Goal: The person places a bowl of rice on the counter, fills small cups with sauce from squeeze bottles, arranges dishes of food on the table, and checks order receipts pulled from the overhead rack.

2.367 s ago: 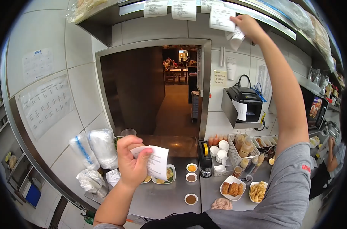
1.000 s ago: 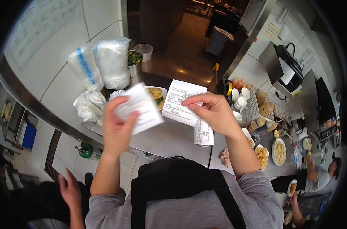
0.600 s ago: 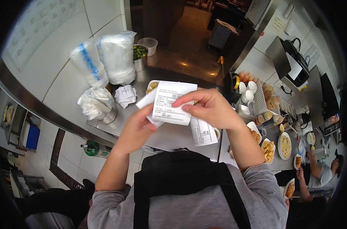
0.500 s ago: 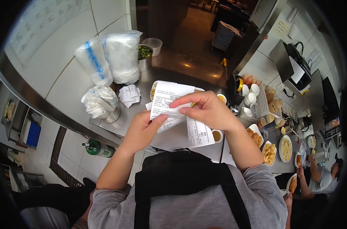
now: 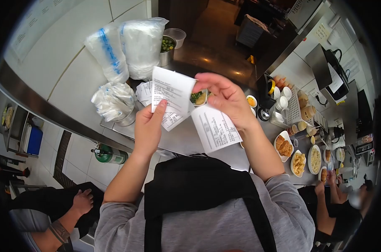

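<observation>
Printed paper slips (image 5: 168,90) are pinched in my left hand (image 5: 150,126), its thumb across their front. Behind them hangs another slip, partly covered. My right hand (image 5: 229,98) is curled at the upper right edge of those slips, and a second printed slip (image 5: 213,128) hangs beneath its fingers, against the palm. The two groups of paper are apart at the bottom. Between the hands a dish of food (image 5: 197,98) shows in part on the steel counter. More crumpled slips (image 5: 144,93) lie just left of the held ones.
Plastic-wrapped packs (image 5: 142,48) and a metal pot of green pieces (image 5: 167,45) stand at the back left. Fried food bowls (image 5: 283,145), cups (image 5: 285,92) and a bottle basket (image 5: 301,101) are to the right. Co-workers stand at lower left (image 5: 56,210) and lower right (image 5: 329,210).
Both hands came down from the overhead ticket rail and met over the counter. Since the last frames, the slips in my left hand have moved up and left, apart from the right hand's slip.
</observation>
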`<state>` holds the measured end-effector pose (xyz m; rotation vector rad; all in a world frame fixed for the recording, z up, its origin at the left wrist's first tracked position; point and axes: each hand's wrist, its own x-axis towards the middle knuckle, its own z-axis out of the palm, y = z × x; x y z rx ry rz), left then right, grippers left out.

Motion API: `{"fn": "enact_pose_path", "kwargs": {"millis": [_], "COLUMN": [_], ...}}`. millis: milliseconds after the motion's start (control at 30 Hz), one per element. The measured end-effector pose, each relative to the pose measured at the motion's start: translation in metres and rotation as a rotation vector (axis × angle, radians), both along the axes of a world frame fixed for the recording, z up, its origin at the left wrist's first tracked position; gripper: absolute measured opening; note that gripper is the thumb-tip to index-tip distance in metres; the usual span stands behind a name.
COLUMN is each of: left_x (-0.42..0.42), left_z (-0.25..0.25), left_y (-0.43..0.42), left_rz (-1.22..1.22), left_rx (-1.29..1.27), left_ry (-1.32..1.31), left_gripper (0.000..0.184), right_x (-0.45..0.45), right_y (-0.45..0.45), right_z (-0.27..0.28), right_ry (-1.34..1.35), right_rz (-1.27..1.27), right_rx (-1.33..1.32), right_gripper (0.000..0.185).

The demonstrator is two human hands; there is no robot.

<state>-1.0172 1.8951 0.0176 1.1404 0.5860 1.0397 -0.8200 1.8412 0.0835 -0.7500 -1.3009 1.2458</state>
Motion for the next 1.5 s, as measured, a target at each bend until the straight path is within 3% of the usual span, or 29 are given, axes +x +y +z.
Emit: {"fn": "enact_pose_path", "kwargs": {"millis": [67,100,167,233,300,433,500,533,600,700,800,900,1033,1133,1167,1233,1300,1367,1467,1500], "left_x": [0.004,0.006,0.013,0.019,0.023,0.023,0.029,0.032,0.027,0.009,-0.016,-0.043,-0.068,-0.056,-0.047,-0.022,0.026,0.088,0.166,0.189], "left_z": [-0.009,-0.012,-0.016,-0.026,-0.028,-0.024,-0.058,-0.069,-0.089,-0.1,-0.106,-0.111,-0.112,-0.106,-0.101,-0.09,-0.07,-0.062,-0.049,-0.052], "left_y": [0.007,0.005,-0.001,0.0,0.005,0.012,0.014,0.015,0.016,0.008,-0.001,-0.002,0.006,0.025,0.037,0.071,0.113,0.165,0.241,0.272], "left_rz": [-0.093,-0.104,-0.347,-0.38,-0.381,-0.361,-0.215,-0.122,-0.302,-0.378,-0.376,-0.33,-0.23,-0.077,-0.092,-0.007,0.029,0.036,0.14,0.171], "left_rx": [-0.111,-0.116,-0.198,-0.176,0.016,0.252,0.571,0.738,0.737,0.555,0.404,0.258,0.087,-0.294,-0.276,0.288,0.515,0.669,0.854,0.911], "left_ry": [0.035,0.028,0.172,0.192,0.378,0.604,0.414,0.342,0.618,0.546,0.479,0.469,0.481,0.382,0.38,0.483,0.568,0.624,0.682,0.777], "left_gripper": [0.028,0.028,0.027,0.028,0.027,0.027,0.028,0.03,0.029,0.028,0.027,0.027,0.026,0.025,0.025,0.025,0.029,0.027,0.023,0.021], "right_x": [-0.001,-0.003,-0.007,-0.009,-0.009,-0.018,-0.042,-0.054,-0.097,-0.171,-0.239,-0.273,-0.284,-0.278,-0.273,-0.254,-0.225,-0.192,-0.111,-0.079], "right_y": [0.003,0.003,0.004,0.007,0.007,0.013,0.025,0.033,0.052,0.081,0.089,0.081,0.072,0.069,0.068,0.067,0.065,0.061,0.036,0.02], "right_z": [-0.005,-0.007,-0.012,-0.021,-0.026,-0.03,-0.016,-0.006,0.008,-0.006,-0.027,-0.036,-0.068,-0.068,-0.065,-0.057,-0.033,-0.031,0.001,-0.038], "right_ry": [0.143,0.135,-0.015,-0.043,-0.22,-0.214,-0.258,-0.46,-0.463,-0.459,-0.494,-0.565,-0.586,-0.651,-0.661,-0.578,-0.595,-0.519,-0.782,-0.754], "right_rz": [-0.122,-0.132,-0.349,-0.424,-0.544,-0.563,-0.528,-0.511,-0.272,0.047,0.293,0.426,0.461,0.692,0.671,0.765,0.714,0.312,0.217,-0.105], "right_rx": [0.104,0.099,0.267,0.318,0.411,0.505,0.534,0.542,0.504,0.541,0.535,0.438,0.552,0.103,0.109,0.167,0.041,0.584,-0.068,0.176], "right_gripper": [0.039,0.039,0.036,0.035,0.033,0.033,0.028,0.022,0.019,0.023,0.043,0.045,0.043,0.034,0.034,0.039,0.036,0.032,0.026,0.026]}}
